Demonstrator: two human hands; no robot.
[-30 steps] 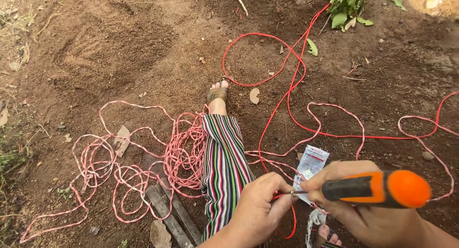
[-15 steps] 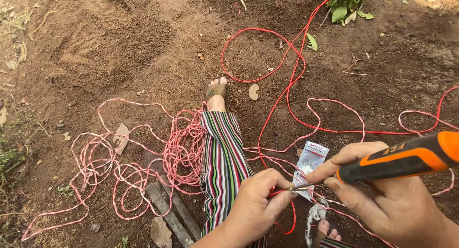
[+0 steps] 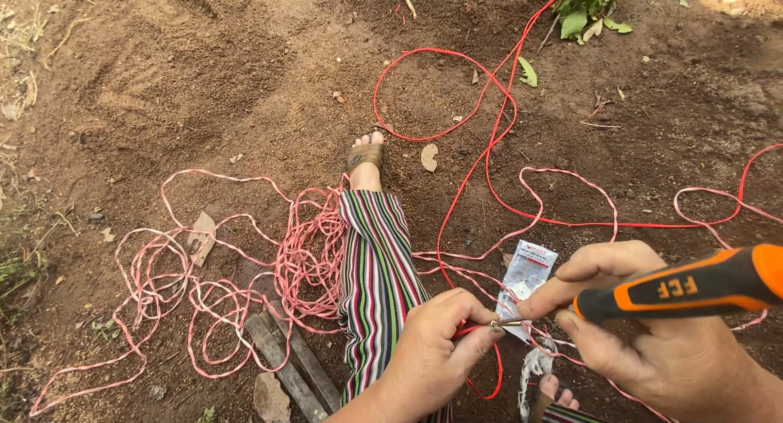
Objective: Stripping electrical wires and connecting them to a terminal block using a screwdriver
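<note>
Bare brown ground (image 3: pixel 204 80) fills the view, and spread across it is a big tangle of pink-and-white twisted cord (image 3: pixel 245 292) on the left side, loops piled beside the person's striped trouser leg (image 3: pixel 379 276) and sandalled foot (image 3: pixel 365 158). A single red wire (image 3: pixel 457 129) runs down from the far edge, curls into a ring beyond the foot, and comes in to the hands at the near edge. Two dark wooden slats (image 3: pixel 289 370) lie under the tangle near the bottom, and a leafy green plant (image 3: pixel 587 11) sits at the far edge.

Now the hands. The right hand (image 3: pixel 661 341) is closed around an orange-and-black screwdriver (image 3: pixel 693 284), forefinger and thumb steadying the shaft low down. The left hand (image 3: pixel 432 354) is closed too, pinching the end of the red wire, with the metal tip (image 3: pixel 502 323) meeting it right between the two hands. Just behind lies a small white packet (image 3: pixel 526 280) on the ground.

Whatever sits at the wire end is too small to make out. To do this well, I'd judge: keep the left pinch close to the tip so the wire can't twist, hold the driver in line with it, and turn lightly rather than press.
</note>
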